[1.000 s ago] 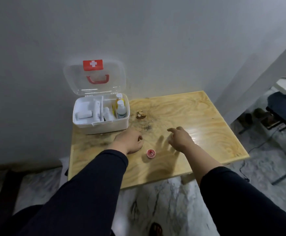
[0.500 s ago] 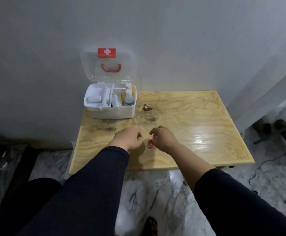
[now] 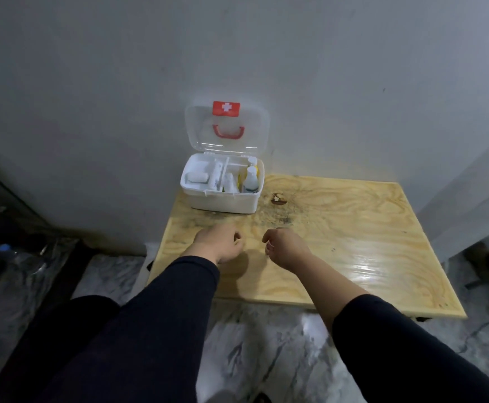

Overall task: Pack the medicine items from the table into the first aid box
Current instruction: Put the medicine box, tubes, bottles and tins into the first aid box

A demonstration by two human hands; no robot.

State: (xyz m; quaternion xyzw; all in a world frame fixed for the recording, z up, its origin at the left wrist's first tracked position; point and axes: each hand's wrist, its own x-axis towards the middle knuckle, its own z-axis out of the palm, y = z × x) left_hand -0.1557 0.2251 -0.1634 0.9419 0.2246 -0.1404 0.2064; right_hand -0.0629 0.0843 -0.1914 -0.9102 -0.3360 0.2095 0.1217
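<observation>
Pale plywood table (image 3: 353, 242) against grey wall (image 3: 121, 82) — both hands curled, their contents hidden

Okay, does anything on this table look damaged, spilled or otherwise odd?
Yes. The wooden table has a dark stain spreading just right of the open first aid box, with a small brown chipped-looking spot in it. Nothing looks spilled, and the bottles in the box stand upright.
</observation>
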